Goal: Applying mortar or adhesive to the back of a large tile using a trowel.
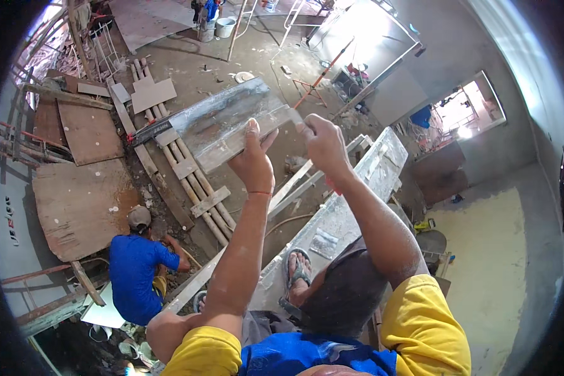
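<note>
While hand holds board, plank, cluttered floor

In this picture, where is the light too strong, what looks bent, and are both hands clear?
Head view: glare washes out part of the window; the wall at right bows near the picture's edge; left hand and right hand look reasonably sharp.

So the long held board was a streaky mix of pale and dark grey, and the plank was grey too, just splotched all over with white. The wearer's shirt was bright blue with yellow sleeves, while the co-worker's shirt was blue with a greyish-brown cap. Oh, and the plywood sheet was brown with pale specks.
</note>
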A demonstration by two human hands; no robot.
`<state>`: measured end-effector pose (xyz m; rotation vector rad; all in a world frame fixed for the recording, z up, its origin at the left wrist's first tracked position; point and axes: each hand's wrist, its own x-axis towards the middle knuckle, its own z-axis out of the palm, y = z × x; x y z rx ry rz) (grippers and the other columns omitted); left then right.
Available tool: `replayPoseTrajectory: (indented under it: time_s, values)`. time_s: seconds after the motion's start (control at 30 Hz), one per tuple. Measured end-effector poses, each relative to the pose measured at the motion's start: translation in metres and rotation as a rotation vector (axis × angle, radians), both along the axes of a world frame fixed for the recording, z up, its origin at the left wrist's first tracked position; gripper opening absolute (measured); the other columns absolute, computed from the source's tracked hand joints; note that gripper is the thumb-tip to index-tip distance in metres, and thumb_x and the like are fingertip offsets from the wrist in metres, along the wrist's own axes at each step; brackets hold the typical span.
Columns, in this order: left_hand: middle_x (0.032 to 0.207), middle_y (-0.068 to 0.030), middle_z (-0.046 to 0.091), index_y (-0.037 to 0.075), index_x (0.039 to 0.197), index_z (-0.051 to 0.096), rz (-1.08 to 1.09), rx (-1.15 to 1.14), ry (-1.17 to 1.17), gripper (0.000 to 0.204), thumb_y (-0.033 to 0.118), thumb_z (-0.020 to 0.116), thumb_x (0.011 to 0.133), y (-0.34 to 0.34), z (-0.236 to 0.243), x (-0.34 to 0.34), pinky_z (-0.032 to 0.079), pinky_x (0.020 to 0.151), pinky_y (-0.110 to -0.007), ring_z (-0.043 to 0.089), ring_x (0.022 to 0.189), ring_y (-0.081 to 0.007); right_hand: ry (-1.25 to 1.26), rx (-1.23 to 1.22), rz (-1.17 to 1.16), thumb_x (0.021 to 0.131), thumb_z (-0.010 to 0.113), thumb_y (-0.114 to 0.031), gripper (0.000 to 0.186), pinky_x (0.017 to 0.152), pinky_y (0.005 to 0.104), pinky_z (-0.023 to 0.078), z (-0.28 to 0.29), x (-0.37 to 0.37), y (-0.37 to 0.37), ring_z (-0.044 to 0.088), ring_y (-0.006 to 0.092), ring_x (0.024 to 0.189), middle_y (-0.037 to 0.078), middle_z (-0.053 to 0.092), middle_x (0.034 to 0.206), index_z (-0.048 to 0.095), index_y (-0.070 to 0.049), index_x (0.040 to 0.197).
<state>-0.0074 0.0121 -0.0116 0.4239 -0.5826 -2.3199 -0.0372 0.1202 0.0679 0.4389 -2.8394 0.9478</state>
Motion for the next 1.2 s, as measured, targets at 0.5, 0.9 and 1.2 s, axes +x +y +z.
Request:
replayPoseTrajectory:
  time_s: [0.5, 0.9, 1.2]
  values:
    - [0.124, -0.0145, 0.060, -0.001, 0.130, 0.053, 0.038, -0.023, -0.047, 0.041, 0.016, 0.068, 0.096, -0.009, 0.005, 0.003, 0.067, 0.083, -0.043, 0.067, 0.103, -0.0230, 0.067, 0.045, 0.111, 0.097, 0.064, -0.023, 0.027, 0.063, 0.0419, 0.043, 0.000, 0.004, 0.004, 0.050, 0.0284, 0.064, 0.021, 0.057, 0.073, 0.061, 0.003, 0.092]
    - [0.097, -0.0181, 0.073, -0.002, 0.105, 0.069, -0.236, -0.911, -0.434, 0.036, 0.027, 0.080, 0.087, -0.028, 0.005, 0.009, 0.052, 0.082, -0.037, 0.069, 0.088, -0.0260, 0.256, -0.033, -0.066, 0.087, 0.077, -0.050, 0.053, 0.064, 0.0383, 0.045, 0.002, -0.011, 0.025, 0.054, 0.0200, 0.067, 0.010, 0.060, 0.072, 0.062, -0.001, 0.097]
    - [0.103, -0.0084, 0.070, -0.002, 0.116, 0.062, -0.316, -0.647, -0.161, 0.035, 0.027, 0.069, 0.098, -0.027, -0.010, 0.000, 0.051, 0.081, -0.034, 0.063, 0.090, -0.0147, -0.056, -0.040, -0.010, 0.083, 0.083, -0.029, 0.035, 0.061, 0.0323, 0.045, -0.003, -0.024, 0.036, 0.054, 0.0106, 0.063, 0.004, 0.064, 0.073, 0.067, 0.000, 0.094]
